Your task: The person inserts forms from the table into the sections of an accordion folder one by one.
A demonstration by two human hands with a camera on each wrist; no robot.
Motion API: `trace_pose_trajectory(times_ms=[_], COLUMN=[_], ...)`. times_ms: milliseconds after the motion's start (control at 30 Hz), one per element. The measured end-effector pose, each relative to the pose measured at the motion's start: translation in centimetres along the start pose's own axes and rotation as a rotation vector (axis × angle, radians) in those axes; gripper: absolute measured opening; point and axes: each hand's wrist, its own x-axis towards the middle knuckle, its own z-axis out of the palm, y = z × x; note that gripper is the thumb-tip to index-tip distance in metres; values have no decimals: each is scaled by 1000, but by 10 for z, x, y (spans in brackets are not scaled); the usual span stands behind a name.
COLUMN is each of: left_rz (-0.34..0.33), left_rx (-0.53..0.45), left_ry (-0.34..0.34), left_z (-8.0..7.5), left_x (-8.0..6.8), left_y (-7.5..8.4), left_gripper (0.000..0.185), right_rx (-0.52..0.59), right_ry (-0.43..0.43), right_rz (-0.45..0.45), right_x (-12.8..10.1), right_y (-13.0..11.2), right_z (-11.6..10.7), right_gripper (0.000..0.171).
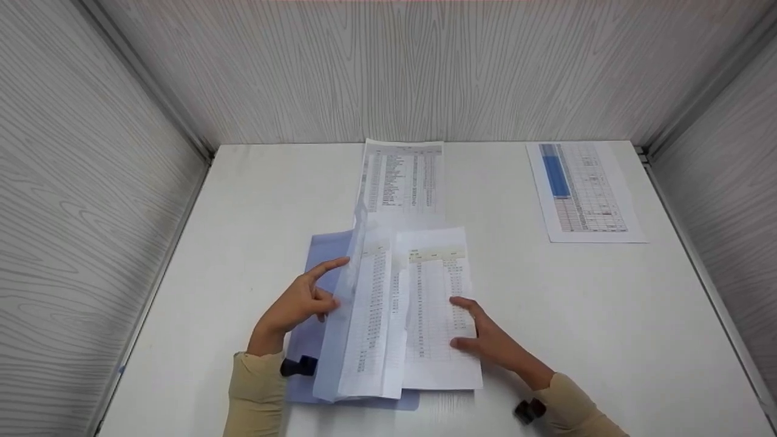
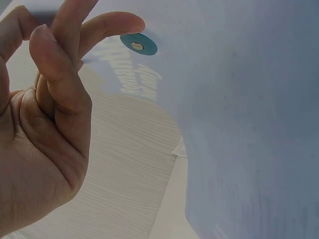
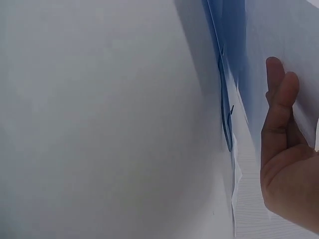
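Note:
A translucent blue snap-button document folder [image 1: 337,358] lies on the table with one flap raised. My left hand [image 1: 303,300] touches the flap's left side with fingertips apart. In the left wrist view, one fingertip of the left hand [image 2: 55,99] meets the flap [image 2: 239,124] beside a teal snap button [image 2: 139,45]. Printed table sheets [image 1: 367,321] lean in the folder. To their right, my right hand [image 1: 491,337] holds a printed sheet [image 1: 434,328] by its right edge, thumb and a fingertip on its face. The right wrist view shows the right hand [image 3: 284,149] beside paper; some fingers are hidden.
Another printed list [image 1: 400,176] lies behind the folder, near the back wall. A sheet with a blue-headed table [image 1: 589,194] is at the back right. Wood-grain panels [image 1: 388,73] enclose the white table [image 1: 576,315] at the back and sides.

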Motion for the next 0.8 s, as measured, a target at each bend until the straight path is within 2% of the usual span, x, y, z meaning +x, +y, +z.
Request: trace_pose_trajectory(times_ms=[300, 433, 667, 800], left_rz=[-31, -34, -45, -46], left_rx=[-7, 9, 20, 18], left_ry=[-5, -1, 3, 3], left_z=[0, 0, 0, 2], left_x=[1, 3, 2, -3], left_y=[0, 1, 4, 15], left_gripper=[76, 76, 77, 76], right_rx=[87, 83, 163, 188], right_ry=[-94, -92, -72, -51], right_rz=[-49, -44, 0, 20], right_x=[4, 7, 15, 19], right_y=[-2, -5, -8, -7], right_z=[-2, -10, -24, -25], right_gripper=[79, 75, 64, 58])
